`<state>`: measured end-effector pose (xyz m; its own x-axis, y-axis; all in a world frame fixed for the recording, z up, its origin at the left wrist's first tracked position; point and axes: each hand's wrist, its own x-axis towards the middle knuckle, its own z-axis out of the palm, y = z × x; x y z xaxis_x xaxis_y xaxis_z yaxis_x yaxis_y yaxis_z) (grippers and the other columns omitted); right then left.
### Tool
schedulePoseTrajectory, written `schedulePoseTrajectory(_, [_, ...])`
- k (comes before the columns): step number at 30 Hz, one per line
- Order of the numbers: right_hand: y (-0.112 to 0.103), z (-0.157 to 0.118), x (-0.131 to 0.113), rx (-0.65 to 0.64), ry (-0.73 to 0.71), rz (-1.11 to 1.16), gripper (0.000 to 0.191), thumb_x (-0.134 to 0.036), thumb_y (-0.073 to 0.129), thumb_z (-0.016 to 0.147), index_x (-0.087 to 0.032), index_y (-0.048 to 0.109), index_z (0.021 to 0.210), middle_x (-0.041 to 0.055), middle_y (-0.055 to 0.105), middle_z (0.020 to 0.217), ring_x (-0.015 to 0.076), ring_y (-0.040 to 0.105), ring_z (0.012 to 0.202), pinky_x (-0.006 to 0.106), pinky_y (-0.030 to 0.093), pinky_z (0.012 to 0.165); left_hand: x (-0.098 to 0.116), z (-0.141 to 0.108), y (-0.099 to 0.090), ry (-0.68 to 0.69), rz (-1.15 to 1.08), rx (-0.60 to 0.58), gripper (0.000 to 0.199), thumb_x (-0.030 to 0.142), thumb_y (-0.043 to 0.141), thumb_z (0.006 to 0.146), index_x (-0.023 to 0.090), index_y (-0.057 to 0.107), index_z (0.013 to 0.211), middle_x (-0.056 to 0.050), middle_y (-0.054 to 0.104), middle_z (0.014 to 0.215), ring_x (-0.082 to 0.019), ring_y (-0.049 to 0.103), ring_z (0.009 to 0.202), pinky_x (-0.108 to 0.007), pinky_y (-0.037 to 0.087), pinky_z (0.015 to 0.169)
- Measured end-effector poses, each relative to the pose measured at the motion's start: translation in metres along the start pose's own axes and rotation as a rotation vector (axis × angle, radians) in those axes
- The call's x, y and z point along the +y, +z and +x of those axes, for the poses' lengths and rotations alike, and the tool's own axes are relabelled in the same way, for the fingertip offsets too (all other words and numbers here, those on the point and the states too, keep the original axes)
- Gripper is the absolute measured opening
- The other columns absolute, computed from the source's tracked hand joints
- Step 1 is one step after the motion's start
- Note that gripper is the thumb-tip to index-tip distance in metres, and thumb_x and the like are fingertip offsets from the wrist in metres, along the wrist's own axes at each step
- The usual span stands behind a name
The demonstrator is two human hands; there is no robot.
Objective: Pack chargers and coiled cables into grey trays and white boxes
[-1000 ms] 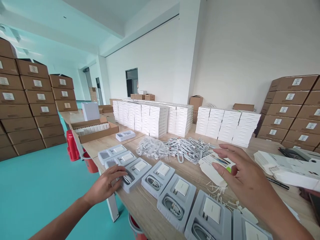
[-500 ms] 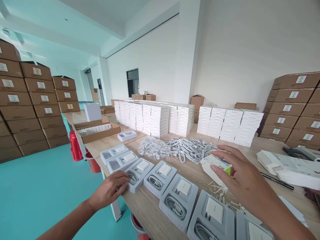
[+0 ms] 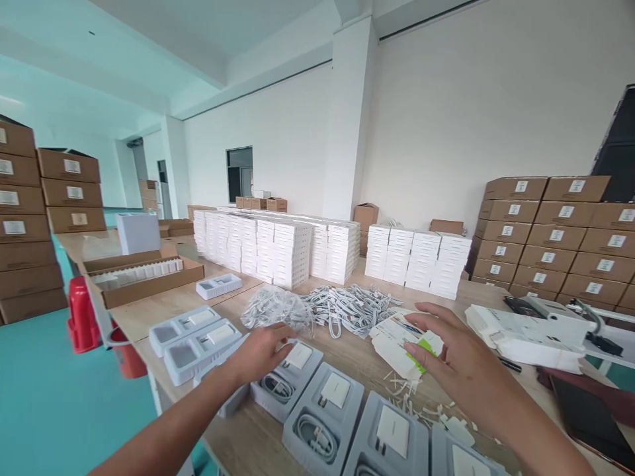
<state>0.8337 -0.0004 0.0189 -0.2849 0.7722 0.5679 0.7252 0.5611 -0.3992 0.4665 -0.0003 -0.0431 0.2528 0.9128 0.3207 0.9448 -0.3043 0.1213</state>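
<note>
My left hand (image 3: 262, 354) reaches over a row of grey plastic trays, its slightly bent fingers apart from the thumb and nothing visible in them. Just under its fingertips lies a tray (image 3: 302, 380) with a white charger plug (image 3: 299, 355) and a coiled white cable (image 3: 278, 389). Nearer trays, such as one (image 3: 342, 416), hold the same pair. To the left, two trays (image 3: 181, 360) have plugs but vacant cable hollows. My right hand (image 3: 454, 354) hovers with thumb and fingers spread, beside flat printed white cartons (image 3: 391, 340) with a green patch.
A pile of white cables (image 3: 352, 307) and clear plastic bags (image 3: 275, 307) lie mid-table. Stacked white boxes (image 3: 278, 248) stand behind. An open carton (image 3: 143, 281) sits at left, paper scraps (image 3: 436, 413) near my right hand, and a dark tablet-like device (image 3: 590, 416) at right.
The view has turned to the right. My left hand has moved right along the tray row, from one cable-filled tray to the neighbouring one. My right hand still hovers by the cartons.
</note>
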Motion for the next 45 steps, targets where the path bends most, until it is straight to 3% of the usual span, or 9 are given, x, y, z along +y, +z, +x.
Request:
schedulePoseTrajectory(6, [0.001,-0.001,-0.003,-0.101,-0.004,-0.007,0.039,-0.049,0.047,0.091,-0.033,0.060,0.124,0.0025,0.045,0.148,0.0278,0.050,0.130,0.046,0.051,0.100,0.033,0.098,0.049,0.015,0.137,-0.221,0.021,0.030,0.059,0.091,0.018,0.066,0.107,-0.008,0.066,0.115,-0.024,0.062,0.107,-0.045,0.049,0.094])
schedulePoseTrajectory(13, [-0.005,-0.004,-0.008,-0.184,0.067,0.013,0.041,-0.049,0.044,0.093,-0.035,0.055,0.131,0.0001,0.036,0.155,0.0296,0.045,0.135,0.046,0.050,0.100,0.042,0.132,0.074,-0.104,0.224,-0.427,0.033,0.034,0.060,0.092,0.016,0.060,0.120,-0.009,0.063,0.121,-0.023,0.063,0.103,-0.045,0.054,0.088])
schedulePoseTrajectory(19, [-0.008,-0.001,-0.019,-0.227,0.057,0.046,0.040,-0.040,0.051,0.092,-0.031,0.055,0.130,0.0002,0.033,0.156,0.0270,0.040,0.138,0.046,0.041,0.108,0.040,0.138,0.037,-0.126,0.275,-0.352,0.029,0.035,0.060,0.092,0.016,0.062,0.113,-0.008,0.065,0.115,-0.021,0.064,0.100,-0.043,0.054,0.087])
schedulePoseTrajectory(26, [0.001,0.003,-0.016,-0.211,0.065,0.088,0.040,-0.034,0.055,0.090,-0.029,0.056,0.130,0.0036,0.036,0.155,0.0277,0.043,0.136,0.048,0.040,0.108,0.049,0.133,-0.043,-0.149,0.237,0.062,0.032,0.033,0.036,0.098,0.015,0.062,0.096,-0.013,0.066,0.092,-0.027,0.064,0.085,-0.037,0.047,0.072])
schedulePoseTrajectory(30, [0.008,0.012,-0.013,-0.086,0.079,0.030,0.052,-0.030,0.059,0.089,-0.024,0.048,0.140,0.0099,0.033,0.156,0.0291,0.032,0.143,0.050,0.034,0.113,0.076,0.119,-0.043,0.109,-0.064,0.359,0.028,0.039,0.041,0.096,0.019,0.060,0.092,-0.007,0.064,0.091,-0.020,0.063,0.076,-0.030,0.046,0.069])
schedulePoseTrajectory(33, [0.012,0.020,-0.007,0.090,0.043,-0.067,0.056,-0.029,0.060,0.090,-0.022,0.044,0.143,0.0129,0.031,0.156,0.0303,0.022,0.146,0.052,0.029,0.115,0.093,0.108,-0.010,0.418,-0.278,0.390,0.021,0.034,0.048,0.093,0.022,0.065,0.093,-0.007,0.066,0.098,-0.019,0.065,0.082,-0.025,0.048,0.065])
schedulePoseTrajectory(36, [0.013,0.022,0.001,0.135,0.004,-0.097,0.045,-0.031,0.058,0.092,-0.028,0.051,0.137,0.0094,0.037,0.153,0.0308,0.026,0.143,0.053,0.032,0.111,0.103,0.098,0.029,0.541,-0.367,0.436,0.022,0.025,0.057,0.089,0.028,0.070,0.106,-0.007,0.067,0.116,-0.022,0.067,0.099,-0.025,0.052,0.075])
schedulePoseTrajectory(40, [0.011,0.022,0.007,-0.003,0.000,-0.085,0.018,-0.026,0.058,0.093,-0.027,0.068,0.108,0.0040,0.070,0.107,0.0237,0.061,0.104,0.042,0.041,0.095,0.108,0.088,0.055,0.461,-0.610,0.429,0.025,0.021,0.061,0.088,0.032,0.070,0.108,-0.007,0.068,0.116,-0.022,0.066,0.103,-0.021,0.053,0.068])
schedulePoseTrajectory(45, [0.018,0.026,0.012,-0.110,-0.004,-0.058,0.023,-0.015,0.053,0.094,-0.022,0.068,0.077,-0.0011,0.066,0.074,0.0157,0.058,0.073,0.025,0.037,0.065,0.111,0.084,0.052,0.161,-1.365,0.095,0.033,0.028,0.069,0.085,0.031,0.052,0.113,-0.002,0.070,0.098,-0.016,0.067,0.075,-0.023,0.052,0.062])
